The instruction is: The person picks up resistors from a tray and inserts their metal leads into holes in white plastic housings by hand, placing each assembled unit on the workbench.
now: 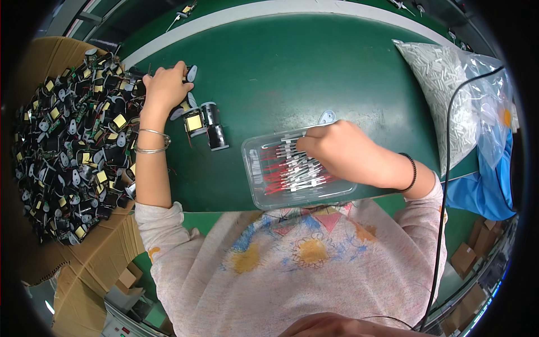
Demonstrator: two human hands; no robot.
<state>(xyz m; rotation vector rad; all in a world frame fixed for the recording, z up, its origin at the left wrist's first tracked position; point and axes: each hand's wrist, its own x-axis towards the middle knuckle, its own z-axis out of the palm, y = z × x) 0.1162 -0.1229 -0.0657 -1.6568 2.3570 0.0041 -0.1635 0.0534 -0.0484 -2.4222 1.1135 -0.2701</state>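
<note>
Over tray point(255, 194): right hand point(337, 151) w/ wires point(286, 171).

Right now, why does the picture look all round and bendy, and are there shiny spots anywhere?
Head view: the fisheye lens bows the white stripe along the dark green work table and blackens the corners. Glare glints on the clear plastic tray of red-and-white wired parts and the clear plastic bag of small white tubes. The middle is sharp; the rim looks smeared.
</note>
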